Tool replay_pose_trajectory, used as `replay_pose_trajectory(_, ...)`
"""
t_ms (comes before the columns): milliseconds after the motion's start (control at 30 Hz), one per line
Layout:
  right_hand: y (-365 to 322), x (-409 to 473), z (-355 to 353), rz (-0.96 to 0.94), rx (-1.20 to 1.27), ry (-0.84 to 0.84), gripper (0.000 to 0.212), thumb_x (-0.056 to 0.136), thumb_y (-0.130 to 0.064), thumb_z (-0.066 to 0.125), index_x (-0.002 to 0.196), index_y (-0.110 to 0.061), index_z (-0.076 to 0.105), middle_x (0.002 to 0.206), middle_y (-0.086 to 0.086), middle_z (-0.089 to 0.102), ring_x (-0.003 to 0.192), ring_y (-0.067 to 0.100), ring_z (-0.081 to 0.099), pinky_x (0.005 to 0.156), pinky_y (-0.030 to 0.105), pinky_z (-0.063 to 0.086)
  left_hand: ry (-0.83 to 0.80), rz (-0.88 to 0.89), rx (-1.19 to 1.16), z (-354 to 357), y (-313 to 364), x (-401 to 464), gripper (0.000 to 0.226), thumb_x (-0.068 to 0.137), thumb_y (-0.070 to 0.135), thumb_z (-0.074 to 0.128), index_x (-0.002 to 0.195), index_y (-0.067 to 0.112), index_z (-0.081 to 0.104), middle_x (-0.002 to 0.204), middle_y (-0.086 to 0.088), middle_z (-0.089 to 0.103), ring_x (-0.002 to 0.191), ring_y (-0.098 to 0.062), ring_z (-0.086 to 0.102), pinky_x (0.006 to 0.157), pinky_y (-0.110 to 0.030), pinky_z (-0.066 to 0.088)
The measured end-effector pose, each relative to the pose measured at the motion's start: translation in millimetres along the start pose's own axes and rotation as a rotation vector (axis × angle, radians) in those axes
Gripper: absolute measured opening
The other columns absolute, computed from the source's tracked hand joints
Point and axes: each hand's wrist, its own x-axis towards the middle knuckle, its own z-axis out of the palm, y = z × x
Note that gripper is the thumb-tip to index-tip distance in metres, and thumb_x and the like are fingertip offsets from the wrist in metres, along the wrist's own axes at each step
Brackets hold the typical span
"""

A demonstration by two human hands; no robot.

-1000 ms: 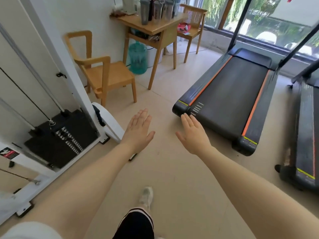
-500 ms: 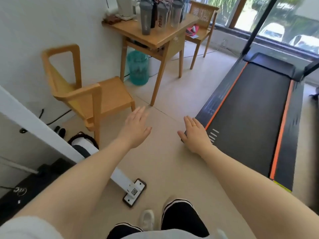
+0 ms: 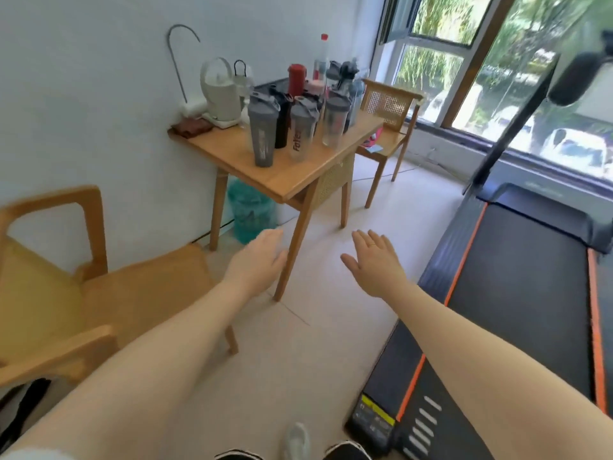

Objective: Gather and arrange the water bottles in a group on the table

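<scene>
While both hands (image 3: 318, 263) reach out flat, bottles (image 3: 298, 114) crowd the table (image 3: 292, 175)

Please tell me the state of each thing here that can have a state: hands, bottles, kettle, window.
Left hand: open, holds nothing.
Right hand: open, holds nothing.
Water bottles: upright, clustered on the table, lids on.
Kettle: upright on its base.
Window: open.

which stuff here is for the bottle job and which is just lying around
For the job:
- water bottles, standing on the table
- table
- left hand and right hand, both empty

Just lying about:
- kettle
- brown cloth
- near chair
- far chair
- treadmill
- green jug under the table
</scene>
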Motion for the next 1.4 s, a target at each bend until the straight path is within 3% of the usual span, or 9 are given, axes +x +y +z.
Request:
replay_pose_trajectory(133,12.3,99.4,-41.8,-0.005,0.096,0.112,0.055,0.098,-0.037,0.03,0.143,-0.006,0.023,0.152,0.012,0.028,0.142,0.028,0.017,0.116,0.038,0.008,0.127,-0.043,-0.169,-11.7,9.9,99.7,0.04,0.097,0.025,0.039,0.135,0.012,0.039,0.132,-0.006,0.05,0.114,-0.021,0.052,0.092,-0.036,0.043)
replay_pose_trajectory(333,38.1,211.4,-36.0,-0.091,0.047,0.108,0.058,0.098,-0.038,0.034,0.145,-0.007,0.02,0.154,0.01,0.023,0.144,0.025,0.013,0.117,0.036,0.006,0.038,0.027,-0.2,18.8,4.1,231.3,0.039,0.096,0.021,0.042,0.134,0.012,0.04,0.13,-0.007,0.05,0.107,-0.02,0.054,0.088,-0.031,0.043)
replay_pose_trajectory(567,113.1,320.2,-20.5,0.089,-0.117,-0.08,0.065,0.097,-0.043,0.028,0.146,-0.006,0.008,0.156,0.009,0.016,0.145,0.027,0.006,0.117,0.038,-0.001,-0.122,0.167,-0.196,61.2,2.7,409.6,0.042,0.095,0.028,0.043,0.136,0.018,0.037,0.134,-0.002,0.049,0.112,-0.02,0.054,0.09,-0.035,0.05)
replay_pose_trajectory(633,134.8,352.3,-31.6,0.153,-0.098,-0.078,0.064,0.097,-0.043,0.028,0.147,-0.007,0.009,0.155,0.01,0.017,0.145,0.027,0.006,0.117,0.038,-0.001,-0.147,0.225,-0.2,66.8,13.7,455.9,0.041,0.096,0.028,0.043,0.135,0.018,0.038,0.133,-0.001,0.05,0.11,-0.019,0.055,0.087,-0.031,0.049)
replay_pose_trajectory(767,169.8,405.5,-45.4,0.303,0.036,-0.075,0.061,0.098,-0.041,0.029,0.146,-0.007,0.014,0.152,0.013,0.025,0.142,0.028,0.014,0.116,0.036,0.007,-0.208,0.266,-0.23,81.7,41.8,524.4,0.04,0.096,0.025,0.045,0.135,0.016,0.039,0.131,-0.001,0.053,0.112,-0.017,0.055,0.085,-0.022,0.044)
replay_pose_trajectory(967,241.5,490.9,-39.7,0.34,0.233,-0.072,0.06,0.097,-0.04,0.032,0.145,-0.008,0.017,0.149,0.012,0.033,0.136,0.028,0.03,0.109,0.036,0.026,-0.231,0.282,-0.313,125.4,80.6,612.0,0.041,0.096,0.025,0.044,0.136,0.015,0.039,0.131,-0.001,0.05,0.101,-0.013,0.052,0.086,-0.024,0.042)
replay_pose_trajectory(1133,326.0,591.5,-38.4,0.215,0.189,-0.13,0.056,0.098,-0.041,0.031,0.143,-0.008,0.024,0.145,0.013,0.039,0.132,0.028,0.036,0.106,0.038,0.03,-0.177,0.248,-0.361,172.9,115.4,688.8,0.04,0.096,0.026,0.043,0.135,0.018,0.039,0.129,0.003,0.049,0.094,-0.006,0.045,0.082,-0.02,0.038)
replay_pose_trajectory(1233,365.5,654.4,-50.7,0.13,0.275,-0.145,0.051,0.098,-0.036,0.032,0.138,-0.006,0.033,0.141,0.016,0.042,0.13,0.03,0.038,0.104,0.039,0.031,-0.171,0.126,-0.375,188.8,133.2,731.9,0.038,0.096,0.024,0.043,0.133,0.015,0.042,0.127,-0.001,0.05,0.092,-0.008,0.046,0.08,-0.019,0.036)
replay_pose_trajectory(1400,403.3,749.3,-93.2,-0.207,0.321,-0.149,0.038,0.098,-0.028,0.035,0.127,-0.005,0.048,0.13,0.017,0.051,0.118,0.034,0.047,0.096,0.042,0.038,-0.118,-0.039,-0.28,184.6,157.7,780.8,0.035,0.095,0.019,0.043,0.129,0.012,0.046,0.125,-0.003,0.053,0.103,-0.016,0.053,0.081,-0.018,0.035)
